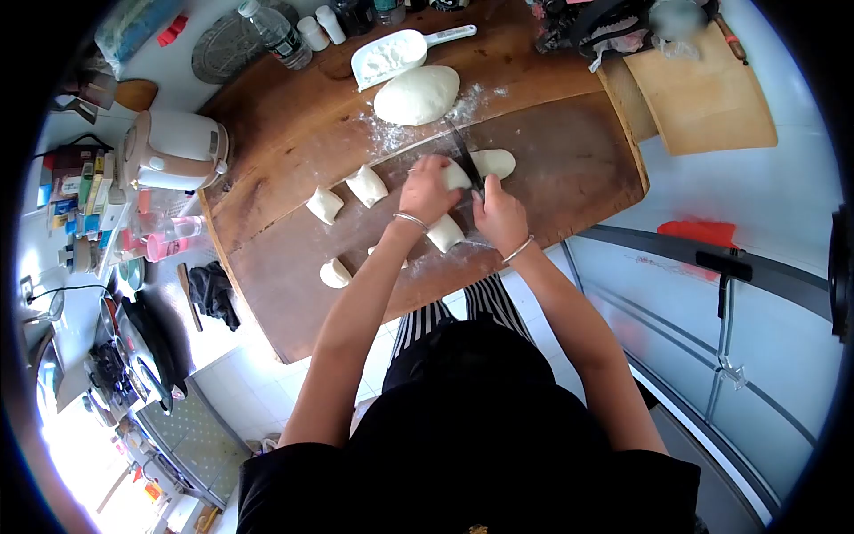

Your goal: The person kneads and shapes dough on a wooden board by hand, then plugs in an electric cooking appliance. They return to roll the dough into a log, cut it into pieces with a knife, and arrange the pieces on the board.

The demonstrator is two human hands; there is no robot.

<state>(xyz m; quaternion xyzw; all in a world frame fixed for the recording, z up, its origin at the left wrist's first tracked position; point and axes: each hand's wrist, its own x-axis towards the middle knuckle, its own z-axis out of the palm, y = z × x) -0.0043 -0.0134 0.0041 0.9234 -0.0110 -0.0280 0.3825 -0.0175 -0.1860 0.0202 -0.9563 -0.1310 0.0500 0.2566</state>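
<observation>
My right hand point(500, 214) is closed round the handle of a dark-bladed knife point(465, 157), whose blade lies across a length of dough point(492, 164). My left hand point(429, 189) rests with bent fingers on the dough just left of the blade, holding it. Close below the hands lies a cut dough piece point(445, 233). Further left are two more pieces, one point(366, 186) beside the other point(326, 205). Another piece point(335, 273) sits near the front left, and one more is partly hidden by my left forearm. A large dough mound point(416, 95) lies on scattered flour behind the knife.
A white scoop point(390, 59) with flour stands on the wooden board point(267, 160) behind the mound. A plastic bottle point(277, 37) and small jars are at the back left. A rice cooker point(175, 149) is left of the board, a light cutting board point(712, 93) at the back right.
</observation>
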